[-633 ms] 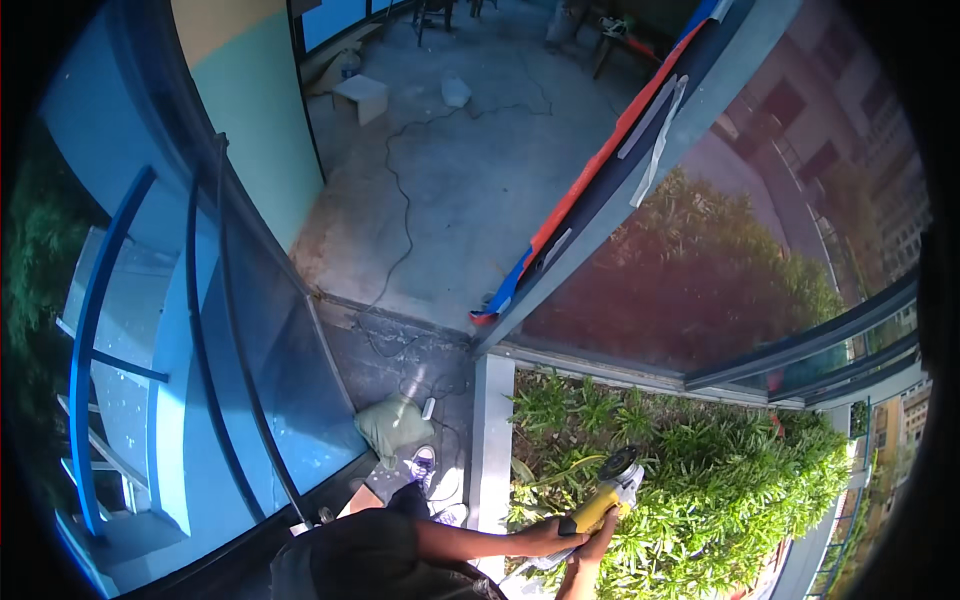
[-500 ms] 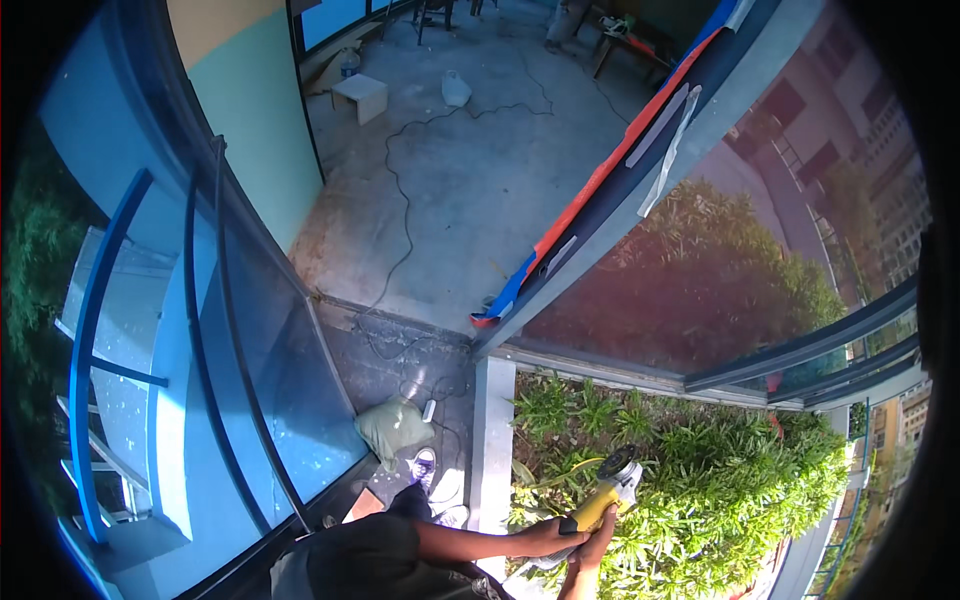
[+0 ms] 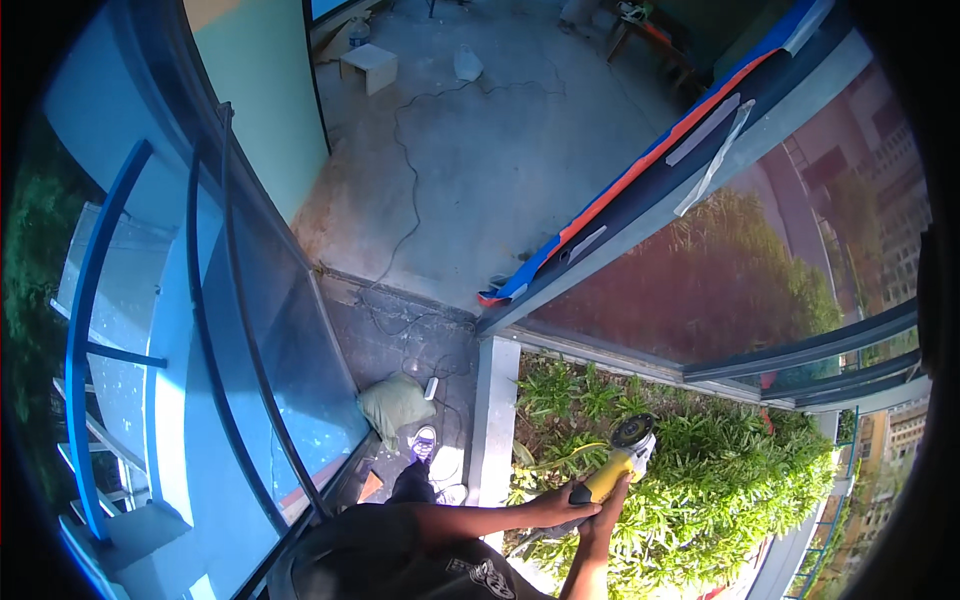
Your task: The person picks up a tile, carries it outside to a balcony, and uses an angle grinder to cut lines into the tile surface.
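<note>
I hold a yellow and black angle grinder [image 3: 617, 470] over the planting bed at the lower right, its dark round disc upward. My left hand [image 3: 560, 505] grips the black rear of the grinder, and my right hand [image 3: 607, 505] grips its body from the right and below. A yellow cord [image 3: 565, 458] runs among the green plants [image 3: 720, 470] behind the tool. My feet in purple and white shoes [image 3: 422, 445] stand on the dark floor beside a pale sack [image 3: 398, 408] and a white power strip [image 3: 432, 390].
A concrete ledge [image 3: 493, 380] borders the bed. Blue railings [image 3: 85, 330] run along the left. Ahead, a doorway leads to a room with a cord [image 3: 405, 160] and white block [image 3: 370, 62]. A glass panel [image 3: 710, 290] and frame with red-blue material [image 3: 650, 160] stand at the right.
The view has shifted a little, so the room and doorway sit higher in the picture. Both my hands and the grinder appear slightly higher and further right, still gripped together.
</note>
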The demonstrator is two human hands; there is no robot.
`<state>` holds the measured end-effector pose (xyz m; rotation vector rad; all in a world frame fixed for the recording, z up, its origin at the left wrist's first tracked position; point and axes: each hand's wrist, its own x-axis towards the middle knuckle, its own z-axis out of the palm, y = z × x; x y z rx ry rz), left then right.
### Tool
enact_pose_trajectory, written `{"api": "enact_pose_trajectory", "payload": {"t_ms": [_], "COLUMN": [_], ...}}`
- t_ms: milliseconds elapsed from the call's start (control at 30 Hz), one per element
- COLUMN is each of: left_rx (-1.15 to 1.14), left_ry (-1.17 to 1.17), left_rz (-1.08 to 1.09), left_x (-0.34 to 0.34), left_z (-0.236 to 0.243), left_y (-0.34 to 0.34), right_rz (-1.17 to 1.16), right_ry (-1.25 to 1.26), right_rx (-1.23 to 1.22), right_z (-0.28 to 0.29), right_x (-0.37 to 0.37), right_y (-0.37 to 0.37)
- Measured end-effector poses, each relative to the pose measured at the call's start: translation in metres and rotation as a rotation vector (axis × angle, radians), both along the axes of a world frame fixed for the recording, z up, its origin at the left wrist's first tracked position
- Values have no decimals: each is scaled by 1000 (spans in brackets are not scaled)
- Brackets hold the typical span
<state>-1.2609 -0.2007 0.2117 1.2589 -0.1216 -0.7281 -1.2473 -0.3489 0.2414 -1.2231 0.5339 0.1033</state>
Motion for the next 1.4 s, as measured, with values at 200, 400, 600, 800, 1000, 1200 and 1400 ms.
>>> {"api": "enact_pose_trajectory", "payload": {"t_ms": [200,400,600,800,1000,1200,1400], "left_rx": [-19,72,187,261,237,242,259], "left_ry": [-8,70,252,221,155,162,150], "left_rz": [-46,-3,-90,-100,-4,53,-2], "left_x": [-9,-11,16,9,2,4,12], "left_z": [-18,11,44,30,20,24,21], "left_y": [-12,-4,18,14,7,11,10], "right_rz": [-99,-142,-166,-120,-79,-110,-18], "right_ry": [-10,53,44,31,53,162,145], "right_rx": [30,-40,-12,-38,-24,-121,-132], "right_z": [4,9,6,-7,-8,-20,-33], "right_x": [-5,-2,3,-2,0,12,2], "right_y": [3,8,5,6,8,10,-8]}}
